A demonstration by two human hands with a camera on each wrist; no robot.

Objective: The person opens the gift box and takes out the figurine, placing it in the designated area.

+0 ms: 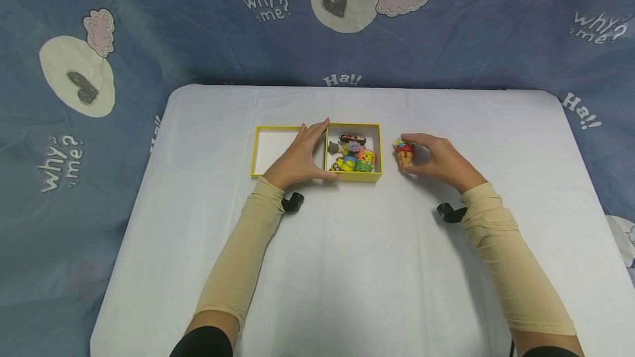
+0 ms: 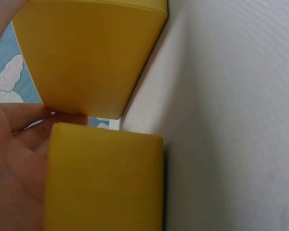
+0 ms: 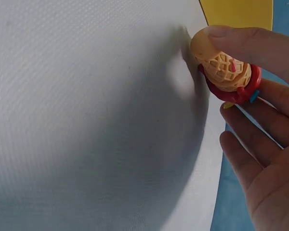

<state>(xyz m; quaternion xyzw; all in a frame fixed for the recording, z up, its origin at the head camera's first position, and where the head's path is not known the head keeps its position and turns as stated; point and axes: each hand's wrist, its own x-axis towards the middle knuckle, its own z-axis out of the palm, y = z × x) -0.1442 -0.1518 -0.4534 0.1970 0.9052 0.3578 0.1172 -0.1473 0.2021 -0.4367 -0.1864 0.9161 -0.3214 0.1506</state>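
Note:
A yellow box [image 1: 361,177] with a white inside holds several small toy figures [image 1: 356,157], among them yellow-and-blue and pink-and-green ones. My left hand [image 1: 301,157] grips this box at its left side, thumb along the front and fingers reaching to the back corner. In the left wrist view the box's yellow wall [image 2: 91,53] shows, with fingertips touching its far edge. To the right, my right hand [image 1: 439,160] pinches a toy ice cream cone [image 3: 226,72] between thumb and fingers. The cone has a waffle pattern, a red rim and colourful bits on top.
A yellow-edged box lid [image 1: 254,153], white inside, lies to the left of the box, partly behind my left hand. All stands on a white-covered table [image 1: 347,269]. A blue printed cloth [image 1: 223,43] hangs behind and at the sides.

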